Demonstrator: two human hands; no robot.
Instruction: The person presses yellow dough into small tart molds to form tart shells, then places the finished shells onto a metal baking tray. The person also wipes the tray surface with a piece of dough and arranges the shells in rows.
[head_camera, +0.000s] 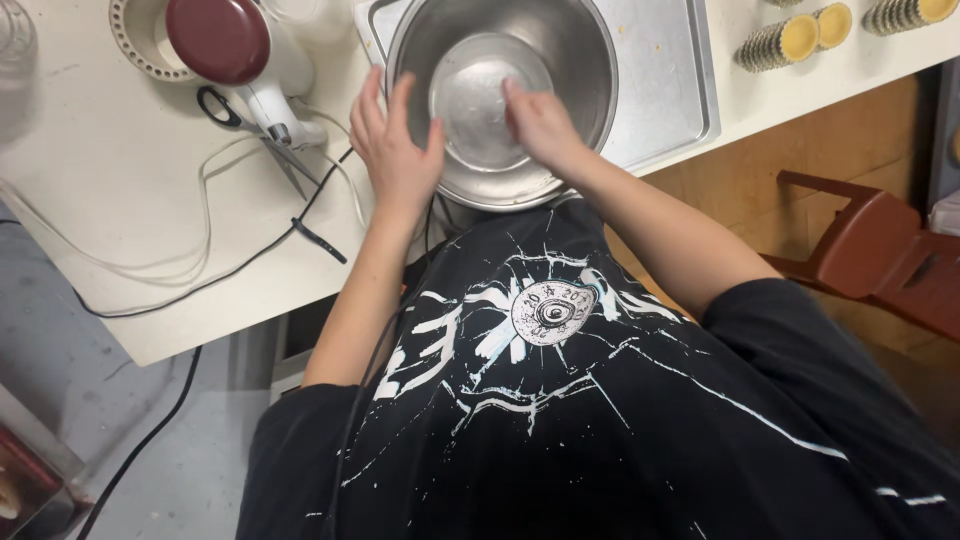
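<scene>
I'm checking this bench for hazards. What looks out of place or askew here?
The steel bowl sits partly on the metal tray, overhanging the table edge. Loose cords trail beside the scissors and hand mixer, and one drops off the edge. No spill shows.

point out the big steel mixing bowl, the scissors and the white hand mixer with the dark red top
big steel mixing bowl (590, 75): head view, bare inner wall at right.
black-handled scissors (222, 106): head view, handle loop.
white hand mixer with dark red top (218, 38): head view, middle of the red top.
</scene>
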